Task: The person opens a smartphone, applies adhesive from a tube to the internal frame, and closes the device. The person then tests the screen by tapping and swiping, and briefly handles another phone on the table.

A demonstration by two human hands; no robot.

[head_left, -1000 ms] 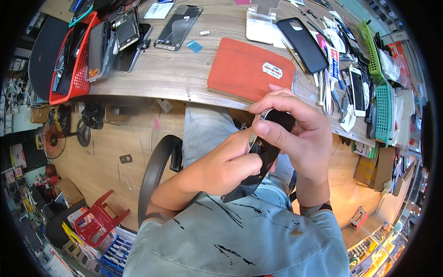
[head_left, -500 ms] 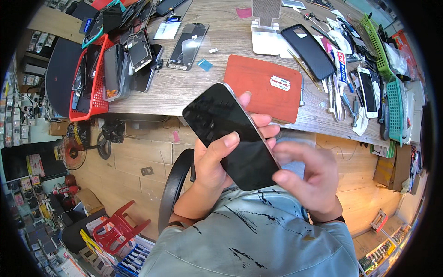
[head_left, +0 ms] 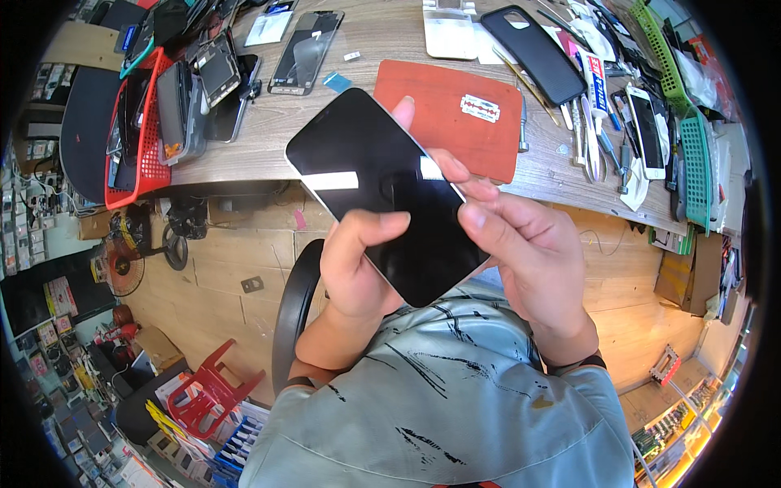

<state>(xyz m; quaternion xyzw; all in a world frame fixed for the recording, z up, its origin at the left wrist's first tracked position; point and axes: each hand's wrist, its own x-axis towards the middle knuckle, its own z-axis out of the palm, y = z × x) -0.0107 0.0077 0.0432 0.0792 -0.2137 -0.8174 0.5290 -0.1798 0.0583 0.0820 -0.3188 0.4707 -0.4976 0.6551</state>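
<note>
A smartphone (head_left: 374, 146) with a dark, glossy screen is tilted in front of my body, just off the near edge of the table. My left hand (head_left: 351, 272) grips it, with the thumb lying on the screen and fingertips showing past the far right edge. The lower right edge of the phone is pinched by my right hand (head_left: 538, 264), its thumb on the rim and its other fingers partly behind. Bright reflections cross the screen. Beyond the phone, a red-brown mat (head_left: 431, 98) carries a razor blade (head_left: 481, 108).
A black phone case (head_left: 533, 53), a glue tube (head_left: 596, 89), tweezers (head_left: 591, 146) and a white phone (head_left: 647, 134) lie at the right. A red basket (head_left: 154, 163) of phone parts stands at the table's left edge; a bare phone screen (head_left: 306, 53) lies farther in. Below is a black chair armrest (head_left: 294, 309).
My right hand has closed on the phone's lower right edge. The phone has shifted up and left and tilted, bringing reflections onto its screen. The table appears higher in view.
</note>
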